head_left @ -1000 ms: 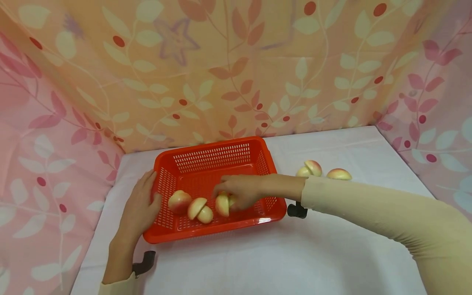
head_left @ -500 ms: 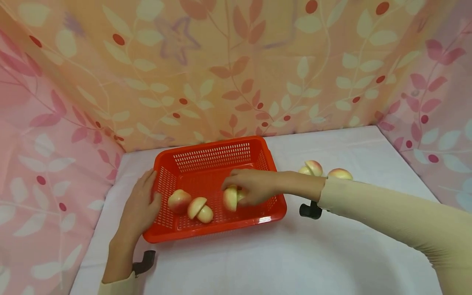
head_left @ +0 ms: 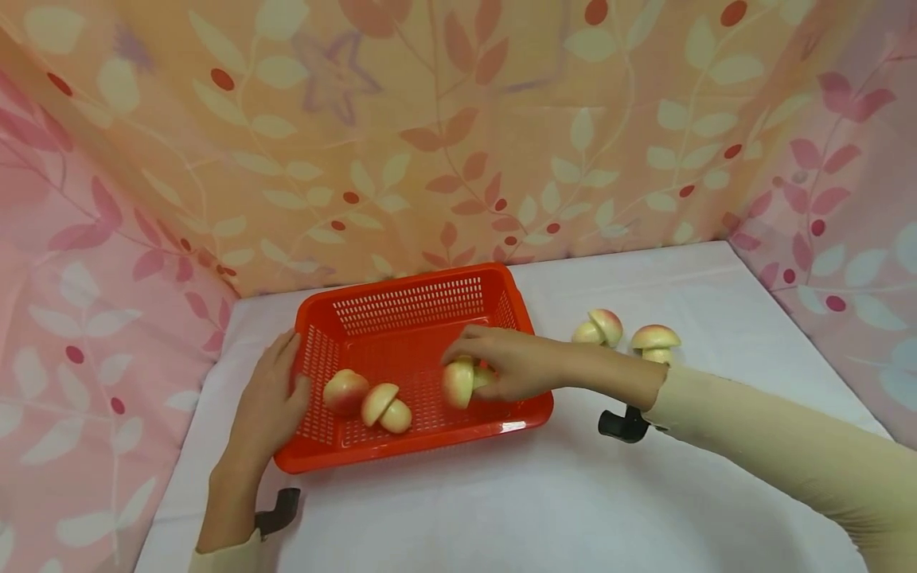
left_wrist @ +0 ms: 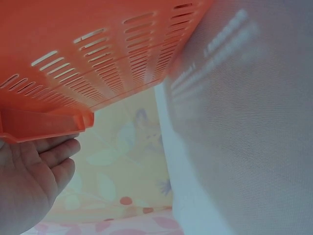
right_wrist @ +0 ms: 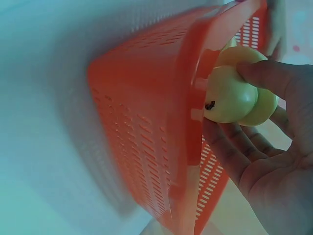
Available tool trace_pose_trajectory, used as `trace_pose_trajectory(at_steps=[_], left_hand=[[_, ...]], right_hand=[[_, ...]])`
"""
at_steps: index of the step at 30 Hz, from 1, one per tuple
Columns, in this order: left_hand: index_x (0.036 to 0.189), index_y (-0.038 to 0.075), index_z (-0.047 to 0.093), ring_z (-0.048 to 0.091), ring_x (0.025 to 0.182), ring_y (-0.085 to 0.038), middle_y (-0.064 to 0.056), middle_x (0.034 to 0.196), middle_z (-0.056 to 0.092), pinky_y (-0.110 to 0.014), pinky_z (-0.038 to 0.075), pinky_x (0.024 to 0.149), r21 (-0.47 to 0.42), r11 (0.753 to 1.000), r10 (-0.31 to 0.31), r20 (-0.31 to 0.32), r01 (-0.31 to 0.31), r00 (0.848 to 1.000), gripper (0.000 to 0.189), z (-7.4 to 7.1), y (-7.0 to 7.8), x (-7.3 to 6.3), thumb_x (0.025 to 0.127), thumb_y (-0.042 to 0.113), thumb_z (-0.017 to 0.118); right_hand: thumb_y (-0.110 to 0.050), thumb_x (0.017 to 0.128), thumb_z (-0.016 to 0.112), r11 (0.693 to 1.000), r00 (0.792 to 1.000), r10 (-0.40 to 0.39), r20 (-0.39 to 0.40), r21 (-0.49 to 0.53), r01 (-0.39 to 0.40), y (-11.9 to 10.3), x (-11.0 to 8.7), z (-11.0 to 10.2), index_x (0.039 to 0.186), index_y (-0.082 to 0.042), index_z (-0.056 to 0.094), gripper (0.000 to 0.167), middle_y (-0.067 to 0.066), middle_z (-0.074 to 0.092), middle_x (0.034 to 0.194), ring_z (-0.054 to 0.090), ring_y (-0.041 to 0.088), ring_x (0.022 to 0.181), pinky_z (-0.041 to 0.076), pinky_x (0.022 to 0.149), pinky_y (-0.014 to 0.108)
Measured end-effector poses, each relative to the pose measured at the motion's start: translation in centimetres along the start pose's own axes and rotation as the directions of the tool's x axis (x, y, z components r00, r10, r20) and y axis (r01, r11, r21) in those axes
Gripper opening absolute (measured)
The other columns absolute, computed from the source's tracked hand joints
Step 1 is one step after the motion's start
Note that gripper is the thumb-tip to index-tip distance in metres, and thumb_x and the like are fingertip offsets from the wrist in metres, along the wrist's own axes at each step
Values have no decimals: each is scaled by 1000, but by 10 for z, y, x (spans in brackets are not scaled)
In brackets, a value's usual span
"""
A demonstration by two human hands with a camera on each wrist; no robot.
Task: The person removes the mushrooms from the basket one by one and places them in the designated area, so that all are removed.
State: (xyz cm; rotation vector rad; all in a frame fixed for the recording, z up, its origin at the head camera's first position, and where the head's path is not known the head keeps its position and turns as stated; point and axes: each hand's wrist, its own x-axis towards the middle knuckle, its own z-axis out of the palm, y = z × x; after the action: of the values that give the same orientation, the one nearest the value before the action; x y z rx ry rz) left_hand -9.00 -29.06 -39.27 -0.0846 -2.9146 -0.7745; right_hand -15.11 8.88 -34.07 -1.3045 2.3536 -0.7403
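Right hand: your right hand (head_left: 512,362) pinches a toy mushroom (head_left: 457,383) between thumb and curled fingers; cap faces left, stem runs back toward your palm.
Held piece, place: within the walls of the red basket (head_left: 415,445), right half; cannot tell whether it touches the basket floor.
Stem end: a small dark mark shows in your right wrist view.
Left hand: your left hand (head_left: 268,402) lies along the basket's left rim, fingers extended and touching it, thumb spread apart.
Basket, left side: a rosy mushroom (head_left: 345,391) near the left wall, mostly cap visible; a tipped mushroom (head_left: 387,407) just beside it, stem slanting toward your near right.
Table, right of basket: a leaning mushroom (head_left: 600,326) and, near it, an upright mushroom (head_left: 655,341), stem partly behind your right arm.
Surface: white cloth on the table (head_left: 501,509).
Backdrop: leaf-print fabric (head_left: 401,119), orange behind, pink at both sides.
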Motion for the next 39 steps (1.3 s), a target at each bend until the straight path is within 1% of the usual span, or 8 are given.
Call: trace_pose_trajectory(at_steps=[6, 10, 15, 19, 25, 28, 35, 39], left_hand=[[163, -4, 32, 29, 156, -53, -28, 170, 31, -72, 25, 126, -8, 1000, 2, 0, -2, 1000, 66, 1, -1, -1, 101, 9, 50], [164, -3, 31, 29, 156, -54, -28, 170, 31, -74, 26, 125, -4, 1000, -5, 6, 5, 1000, 67, 0, 0, -1, 101, 10, 50], [163, -4, 31, 29, 156, -53, -28, 170, 31, -74, 26, 125, -10, 1000, 1, 3, -1, 1000, 67, 2, 1, -2, 101, 10, 50], [163, -4, 31, 29, 155, -53, -29, 169, 32, -73, 26, 125, -13, 1000, 14, -3, -14, 1000, 66, 3, 0, -2, 101, 10, 50], [162, -6, 33, 31, 154, -54, -30, 167, 34, -75, 29, 122, -4, 1000, 30, -24, -30, 999, 65, 2, -1, -2, 100, 9, 50], [162, -6, 33, 30, 154, -54, -30, 168, 33, -76, 28, 122, -8, 1000, 25, -11, -25, 1000, 65, 1, -2, -2, 101, 10, 50], [162, -5, 33, 30, 154, -54, -29, 169, 32, -77, 29, 121, -3, 1000, 2, 1, -2, 1000, 66, 0, -1, -3, 101, 10, 51], [162, -5, 33, 30, 155, -54, -29, 169, 32, -77, 29, 122, -6, 1000, 15, -7, -15, 1000, 66, 0, -2, -1, 101, 10, 51]], right_hand=[[-11, 93, 72, 999, 999, 5, -48, 40, -3, 1, -7, 4, 138, -17, 65, 47, -1, 62, 136, 59, 13, 120, 59, 100, 35], [-11, 93, 72, 996, 996, 9, -88, 87, -1, 1, -11, 5, 140, -18, 63, 48, -2, 61, 137, 59, 11, 119, 60, 98, 29], [-10, 94, 70, 989, 987, 7, -161, 148, 17, 1, -17, 8, 142, -16, 61, 49, 0, 60, 141, 60, 14, 119, 61, 96, 25], [-10, 95, 70, 982, 977, 14, -211, 188, 26, 4, -19, 12, 141, -17, 62, 48, -2, 60, 140, 60, 13, 121, 61, 97, 24], [-4, 93, 70, 954, 959, 11, -282, 290, 74, 9, -20, 21, 141, -15, 61, 50, 0, 60, 138, 61, 15, 124, 62, 99, 25], [-2, 91, 72, 939, 954, 33, -297, 337, 73, 11, -21, 25, 141, -15, 60, 53, 1, 60, 138, 62, 16, 123, 62, 99, 25], [-5, 91, 77, 937, 940, 53, -337, 343, 70, 9, -26, 30, 143, -18, 59, 56, 2, 59, 141, 65, 19, 124, 62, 99, 26], [-8, 90, 80, 940, 924, 83, -374, 338, 52, 10, -31, 31, 142, -22, 61, 57, -2, 61, 139, 65, 20, 124, 63, 98, 27]])
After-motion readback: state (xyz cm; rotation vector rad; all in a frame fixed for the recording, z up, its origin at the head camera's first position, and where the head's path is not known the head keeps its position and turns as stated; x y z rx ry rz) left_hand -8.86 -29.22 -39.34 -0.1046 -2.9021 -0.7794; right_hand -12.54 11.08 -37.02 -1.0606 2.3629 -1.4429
